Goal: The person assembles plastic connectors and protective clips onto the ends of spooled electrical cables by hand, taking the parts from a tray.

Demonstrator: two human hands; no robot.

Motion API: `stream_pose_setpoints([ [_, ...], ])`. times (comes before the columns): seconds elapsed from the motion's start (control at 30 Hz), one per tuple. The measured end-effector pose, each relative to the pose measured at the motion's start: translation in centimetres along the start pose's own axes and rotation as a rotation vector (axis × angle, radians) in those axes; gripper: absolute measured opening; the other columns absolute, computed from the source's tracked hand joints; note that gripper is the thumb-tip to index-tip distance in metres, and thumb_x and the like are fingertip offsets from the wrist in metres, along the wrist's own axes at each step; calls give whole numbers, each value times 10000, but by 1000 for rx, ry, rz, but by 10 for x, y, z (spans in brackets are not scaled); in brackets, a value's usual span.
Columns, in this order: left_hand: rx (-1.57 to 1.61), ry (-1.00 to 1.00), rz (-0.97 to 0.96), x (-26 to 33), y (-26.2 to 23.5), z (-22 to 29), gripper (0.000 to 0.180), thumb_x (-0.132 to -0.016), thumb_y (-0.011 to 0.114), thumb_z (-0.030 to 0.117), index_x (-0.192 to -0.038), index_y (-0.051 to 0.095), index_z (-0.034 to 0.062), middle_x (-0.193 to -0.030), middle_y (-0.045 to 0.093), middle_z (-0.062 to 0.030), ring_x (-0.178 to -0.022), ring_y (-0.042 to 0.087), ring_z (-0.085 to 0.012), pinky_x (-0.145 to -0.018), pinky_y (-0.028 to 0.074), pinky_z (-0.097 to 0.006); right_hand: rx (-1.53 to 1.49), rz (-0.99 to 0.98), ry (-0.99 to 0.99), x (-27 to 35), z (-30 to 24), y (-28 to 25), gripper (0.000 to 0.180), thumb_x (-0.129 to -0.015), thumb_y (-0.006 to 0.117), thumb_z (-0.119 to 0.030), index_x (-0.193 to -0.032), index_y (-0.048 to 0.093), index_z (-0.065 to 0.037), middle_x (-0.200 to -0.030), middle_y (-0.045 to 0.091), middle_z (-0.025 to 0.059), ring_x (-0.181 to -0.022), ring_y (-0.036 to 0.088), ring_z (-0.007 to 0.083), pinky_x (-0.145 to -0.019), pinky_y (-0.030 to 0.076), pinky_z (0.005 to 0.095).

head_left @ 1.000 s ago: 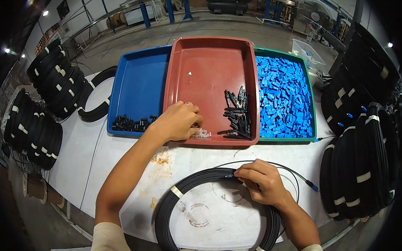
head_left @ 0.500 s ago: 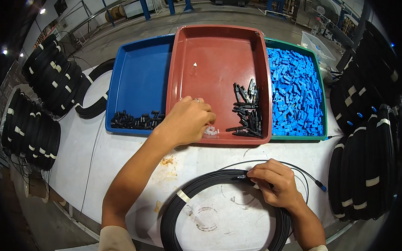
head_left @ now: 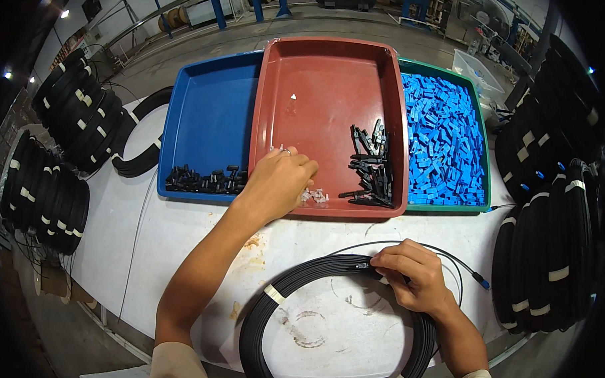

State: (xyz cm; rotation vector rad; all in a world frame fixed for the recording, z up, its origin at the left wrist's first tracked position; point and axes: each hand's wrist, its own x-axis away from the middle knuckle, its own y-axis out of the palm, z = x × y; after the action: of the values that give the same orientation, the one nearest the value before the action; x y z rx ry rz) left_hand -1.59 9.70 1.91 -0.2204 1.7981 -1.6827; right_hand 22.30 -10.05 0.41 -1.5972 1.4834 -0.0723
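My left hand (head_left: 281, 183) reaches over the front of the red tray (head_left: 306, 89). Its fingers curl downward and their tips are hidden, among small whitish clear plastic pieces (head_left: 315, 196). At the near side of the table, my right hand (head_left: 414, 274) pinches the end of a thin black cable. A small connector tip (head_left: 362, 266) sticks out leftward from those fingers, just above the top of the cable coil (head_left: 299, 275). White tape bands bind this coil, which lies in front of me.
Black elongated connector parts (head_left: 373, 168) lie in the red tray's right side. On its left stands a blue tray (head_left: 208, 112) with short black pieces; on its right, a green tray (head_left: 487, 189) full of blue clips. Taped cable coils (head_left: 553, 264) are stacked at both sides.
My left hand has shifted slightly left and down within the red tray, and more of the small whitish pieces show. My right hand stays put with the cable end.
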Motion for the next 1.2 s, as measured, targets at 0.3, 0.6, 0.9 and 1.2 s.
stream_pose_setpoints([
  [0.3, 912, -283, 66, 27, -21, 46, 110, -911, 717, 16, -1019, 721, -4, -917, 747, -84, -830, 709, -137, -748, 539, -266, 5, 49, -7, 3, -2, -2, 293, -707, 720, 83, -980, 720, -22, -917, 712, 107, -744, 661, 264, -669, 535, 362],
  [0.6, 1165, -222, 138, 39, 1, 93, 173, -893, 737, -27, -1063, 723, -51, -1011, 746, -117, -896, 721, -152, -830, 562, -274, 26, 241, 48, 2, 0, -2, 241, -770, 730, 90, -995, 709, 9, -933, 715, 149, -816, 694, 300, -726, 558, 374],
  [0.9, 1002, -59, 334, 42, 6, 97, 268, -821, 807, -12, -1005, 612, 3, -885, 785, -102, -883, 769, -151, -753, 562, -226, 15, 298, -62, 3, 3, 2, 245, -753, 757, 78, -980, 731, -10, -896, 703, 127, -773, 688, 268, -667, 554, 350],
  [1.2, 937, -20, 276, 46, -1, 101, 295, -827, 785, -75, -1032, 591, 13, -914, 764, -100, -938, 770, -209, -810, 589, -263, 36, 305, -82, 2, 3, 4, 246, -752, 758, 80, -981, 736, -8, -894, 703, 121, -761, 687, 250, -652, 555, 341],
])
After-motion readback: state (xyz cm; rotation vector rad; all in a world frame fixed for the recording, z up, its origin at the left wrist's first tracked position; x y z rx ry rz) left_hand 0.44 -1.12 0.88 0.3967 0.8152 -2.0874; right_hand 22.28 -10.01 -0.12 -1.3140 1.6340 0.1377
